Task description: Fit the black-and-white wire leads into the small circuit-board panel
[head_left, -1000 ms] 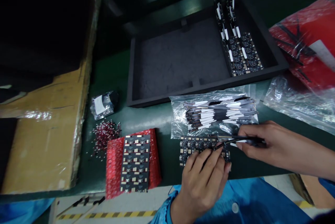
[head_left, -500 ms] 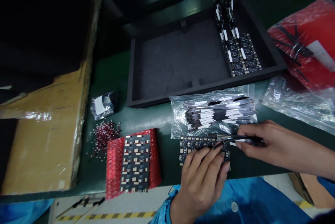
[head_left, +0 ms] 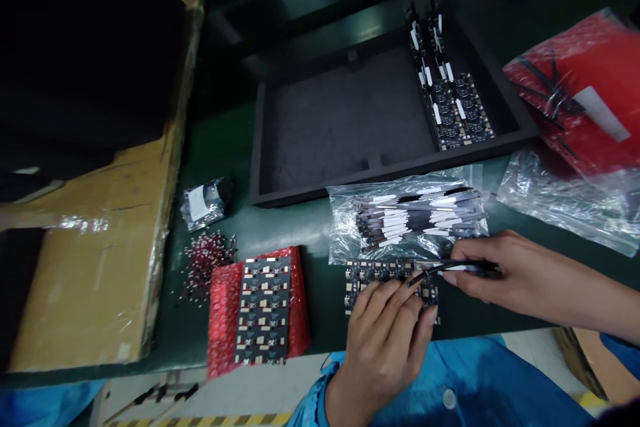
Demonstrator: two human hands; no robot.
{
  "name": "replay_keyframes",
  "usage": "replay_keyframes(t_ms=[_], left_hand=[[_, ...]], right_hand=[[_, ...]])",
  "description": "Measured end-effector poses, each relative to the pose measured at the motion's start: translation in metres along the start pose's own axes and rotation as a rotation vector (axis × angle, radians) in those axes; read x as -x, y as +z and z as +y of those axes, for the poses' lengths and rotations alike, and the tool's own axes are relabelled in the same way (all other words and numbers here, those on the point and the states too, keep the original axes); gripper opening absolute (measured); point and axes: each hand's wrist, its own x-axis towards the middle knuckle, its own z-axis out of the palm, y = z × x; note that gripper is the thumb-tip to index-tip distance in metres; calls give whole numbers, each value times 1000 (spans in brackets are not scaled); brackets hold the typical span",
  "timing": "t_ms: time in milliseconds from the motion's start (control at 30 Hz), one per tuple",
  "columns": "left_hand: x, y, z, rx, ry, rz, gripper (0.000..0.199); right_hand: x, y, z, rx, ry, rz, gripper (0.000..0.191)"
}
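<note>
A dark circuit board panel (head_left: 377, 271) lies near the table's front edge, partly hidden under my left hand (head_left: 387, 340). The fingers of that hand are bent over the panel and grip it, with the thumb by its right end. From the right, my right hand (head_left: 483, 270) pinches thin black cables (head_left: 440, 268) with a white part between its fingers. Their free ends reach over the panel to my left fingertips; whether they touch it I cannot tell. Just behind lies a clear bag (head_left: 343, 227) topped with a bundle of similar cables (head_left: 420, 217) with white labels.
A black foam tray (head_left: 310, 195) at the back holds several boards (head_left: 463, 110) with cables. To the left, another board panel (head_left: 263, 310) rests on red bubble wrap (head_left: 223, 320), near small red-and-white parts (head_left: 207, 257) and a silvery bag (head_left: 203, 206). Red bagged material (head_left: 590, 100) lies right; a cardboard box (head_left: 100, 280) stands left.
The camera view has shifted slightly. My right hand and the cables have moved a little toward the left hand, which keeps its place on the board panel.
</note>
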Motion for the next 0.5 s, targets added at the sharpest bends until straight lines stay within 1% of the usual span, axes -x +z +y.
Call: replay_keyframes(t_ms=[267, 500], left_hand=[[-1, -1, 1, 15, -21, -6, 10], [4, 3, 3, -87, 92, 56, 17]], right_hand=[[0, -3, -5, -105, -15, -15, 36], [0, 1, 0, -79, -49, 33, 32]])
